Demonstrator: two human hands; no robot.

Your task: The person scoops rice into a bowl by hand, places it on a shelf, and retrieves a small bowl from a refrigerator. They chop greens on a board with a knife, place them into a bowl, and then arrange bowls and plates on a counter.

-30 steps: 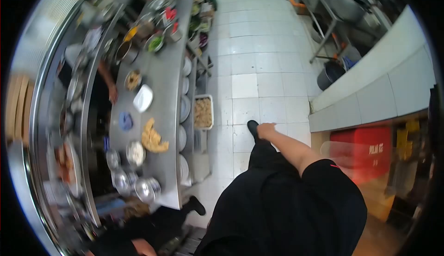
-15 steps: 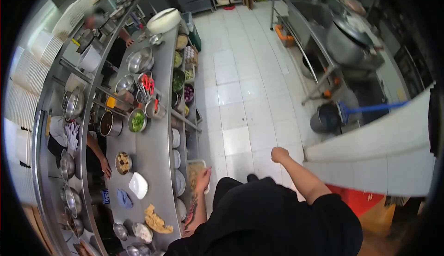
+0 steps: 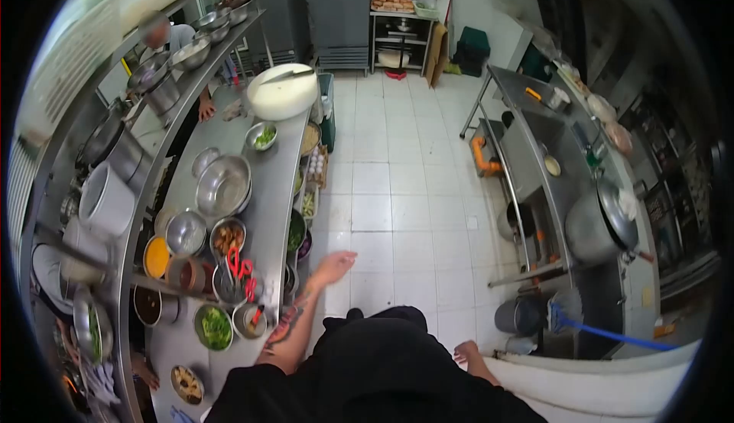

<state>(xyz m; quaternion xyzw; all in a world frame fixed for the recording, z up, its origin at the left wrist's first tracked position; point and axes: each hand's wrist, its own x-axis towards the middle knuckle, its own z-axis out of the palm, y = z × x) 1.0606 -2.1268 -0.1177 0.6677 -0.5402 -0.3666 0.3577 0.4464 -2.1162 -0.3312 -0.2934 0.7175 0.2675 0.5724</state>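
My left hand hangs over the floor beside the steel counter, with its fingers stretched out and nothing in it. Close to that arm, on the counter's edge, are a small pot and a container of red-handled tongs. A bowl of chopped greens stands just beyond them. My right hand is low at my other side, near a white ledge. Its fingers look curled in, and I see nothing in them.
A tiled floor runs ahead between the counter and a sink bench. A bucket and a blue-handled mop stand on the right. Across the counter are a co-worker's hand and another person's hand.
My view has moved forward along the aisle and tilted up, so the back shelves show more. My left hand has swung forward, my right hand back. The co-worker at the far end shows more.
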